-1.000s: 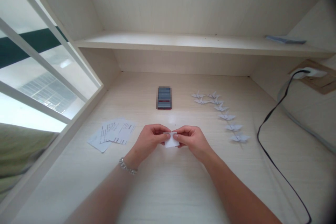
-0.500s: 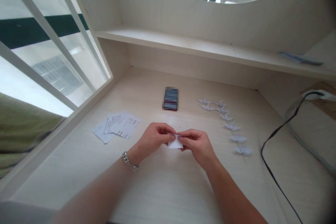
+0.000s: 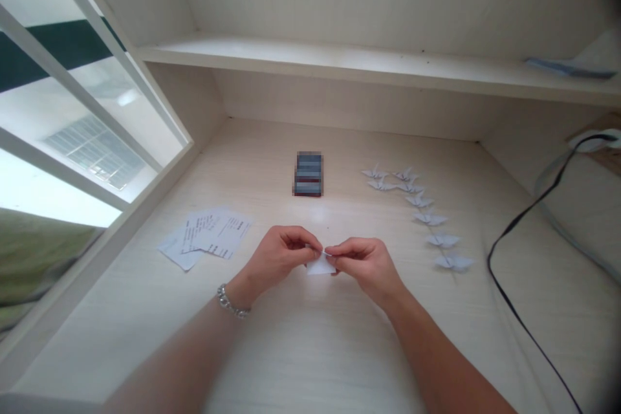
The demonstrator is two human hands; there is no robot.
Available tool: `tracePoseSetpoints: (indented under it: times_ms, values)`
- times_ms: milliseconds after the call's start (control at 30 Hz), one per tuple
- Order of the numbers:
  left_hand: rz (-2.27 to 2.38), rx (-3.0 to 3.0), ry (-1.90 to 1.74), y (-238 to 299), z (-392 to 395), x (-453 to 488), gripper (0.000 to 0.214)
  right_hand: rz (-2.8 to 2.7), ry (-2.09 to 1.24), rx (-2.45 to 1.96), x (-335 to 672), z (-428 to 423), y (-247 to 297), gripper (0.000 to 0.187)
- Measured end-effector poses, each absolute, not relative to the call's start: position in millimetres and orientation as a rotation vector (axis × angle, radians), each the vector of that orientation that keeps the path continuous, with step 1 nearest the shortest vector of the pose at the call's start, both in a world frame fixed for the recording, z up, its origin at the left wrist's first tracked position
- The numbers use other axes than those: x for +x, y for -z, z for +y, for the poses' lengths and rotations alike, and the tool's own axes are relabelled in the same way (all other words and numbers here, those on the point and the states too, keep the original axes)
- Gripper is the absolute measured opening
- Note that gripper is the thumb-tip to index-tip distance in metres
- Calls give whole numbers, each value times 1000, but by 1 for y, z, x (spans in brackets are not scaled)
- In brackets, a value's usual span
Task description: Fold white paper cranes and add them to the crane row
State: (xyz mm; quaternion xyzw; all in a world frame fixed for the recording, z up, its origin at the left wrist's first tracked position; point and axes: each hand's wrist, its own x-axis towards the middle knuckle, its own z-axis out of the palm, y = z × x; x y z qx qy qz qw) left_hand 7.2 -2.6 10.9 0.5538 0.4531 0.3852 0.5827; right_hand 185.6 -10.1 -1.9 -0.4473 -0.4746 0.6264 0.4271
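Note:
A small white piece of folded paper (image 3: 320,265) is held over the middle of the desk between both hands. My left hand (image 3: 284,252), with a silver chain bracelet on its wrist, pinches the paper's upper left edge. On the other side, my right hand (image 3: 363,264) pinches the upper right edge between thumb and fingers. The fingertips of the two hands nearly meet. Fingers behind the paper are mostly hidden. To the right, several white paper cranes (image 3: 429,218) stand in a curved row.
Several printed paper slips (image 3: 206,233) overlap at the left. A dark, blurred-out rectangular object (image 3: 308,174) lies beyond my hands. A black cable (image 3: 514,233) runs down the right side from a plug. Above the desk, a shelf (image 3: 310,61) carries a flat bluish item (image 3: 567,68).
The view has tilted down, so more desk and less window show. My fingertips have shifted slightly along the paper's upper edge; both hands keep their pinch.

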Motion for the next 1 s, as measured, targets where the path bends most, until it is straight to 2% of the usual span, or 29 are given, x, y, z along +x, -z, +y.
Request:
tracePoseSetpoints:
  times_ms: [233,367,700,1000]
  values:
    - [990,1348,-862,-9,-5,8,10,-1067,-1804,-1057,190,-8,3,19]
    - [990,1378,-854,-9,-6,9,9,-1102,-1755,-1129,186,-8,3,15]
    - [1016,1337,-846,-3,-3,7,13,-1174,-1683,-1176,187,-9,4,21]
    - [1026,1224,-890,-2,-3,10,22,-1120,-1642,-1202,184,-9,6,20]
